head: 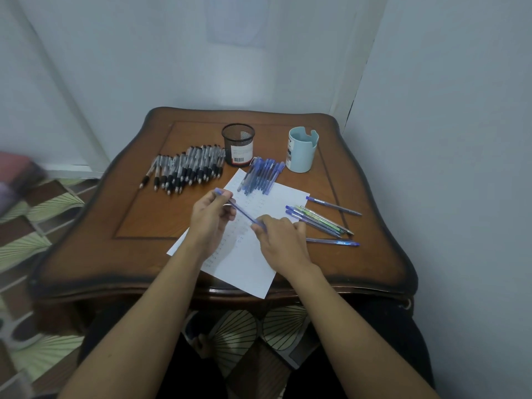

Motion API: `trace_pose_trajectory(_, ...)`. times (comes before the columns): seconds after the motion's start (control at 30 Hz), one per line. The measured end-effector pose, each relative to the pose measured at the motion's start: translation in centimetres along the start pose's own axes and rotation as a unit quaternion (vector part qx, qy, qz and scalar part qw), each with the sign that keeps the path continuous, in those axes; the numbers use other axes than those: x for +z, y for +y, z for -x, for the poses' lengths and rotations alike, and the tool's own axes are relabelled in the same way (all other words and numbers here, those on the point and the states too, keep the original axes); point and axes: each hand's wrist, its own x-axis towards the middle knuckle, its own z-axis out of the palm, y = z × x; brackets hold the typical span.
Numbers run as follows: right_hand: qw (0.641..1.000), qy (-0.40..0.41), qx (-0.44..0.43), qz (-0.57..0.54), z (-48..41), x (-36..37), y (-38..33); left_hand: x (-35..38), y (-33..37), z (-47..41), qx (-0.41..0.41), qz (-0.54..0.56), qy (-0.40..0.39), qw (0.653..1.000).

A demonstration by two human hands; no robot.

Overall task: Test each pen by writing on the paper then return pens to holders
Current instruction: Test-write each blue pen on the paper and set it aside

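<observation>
Both forearms reach out from the bottom edge and meet over the paper (244,272). Left hand (211,223) is up off the sheet, back toward me, fingers curled, pinching the far end of a blue pen (243,212). Right hand (283,243) sits lower, knuckles up, thumb and forefinger gripping the pen's near end. So the pen is held in the air between both hands, just above the middle of the paper. Its long axis slants from far-left down to near-right. Which end is the tip, I can't tell.

Paper lies skewed on the bench (138,214), one corner over the near edge. Far left, black pens (184,171) lie in a row. Behind them stands the mesh holder (238,145), with the pale cup (302,149) to its right. Blue pens (260,175) lie bunched on the paper's far corner. More loose pens (319,221) lie just beside my right hand.
</observation>
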Motion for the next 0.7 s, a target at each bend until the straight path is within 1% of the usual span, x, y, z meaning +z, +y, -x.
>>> trace_pose_trajectory(0.07, 1.000, 0.012, 0.020, -0.019, -0.1, -0.1, -0.6, 0.1, 0.0, 0.4, 0.011, -0.021, -0.025, 0.999)
trace_pose_trajectory(0.17, 0.999, 0.026, 0.032, -0.016, 0.1, -0.3, -1.4, 0.2, -0.3, 0.8, 0.023, -0.126, -0.044, 0.991)
trace_pose_trajectory(0.2, 0.999, 0.031, 0.032, -0.009, 0.2, -0.3, -1.6, 0.3, -0.3, 0.8, 0.022, -0.141, -0.044, 0.989)
trace_pose_trajectory(0.27, 0.999, 0.033, 0.028, 0.012, 0.5, -0.3, -2.2, 0.5, -0.2, 0.9, 0.011, -0.135, -0.035, 0.990)
trace_pose_trajectory(0.47, 0.997, 0.003, 0.040, 0.067, 0.9, -0.3, -3.3, 1.5, 0.1, 0.3, -0.087, -0.084, 0.019, 0.992)
trace_pose_trajectory(0.63, 0.995, -0.023, 0.038, 0.085, 1.0, -0.4, -3.4, 2.0, 0.2, 0.1, -0.137, -0.068, 0.055, 0.987)
trace_pose_trajectory(0.7, 0.995, -0.029, 0.034, 0.090, 1.1, -0.4, -3.4, 2.2, 0.0, 0.1, -0.143, -0.068, 0.062, 0.985)
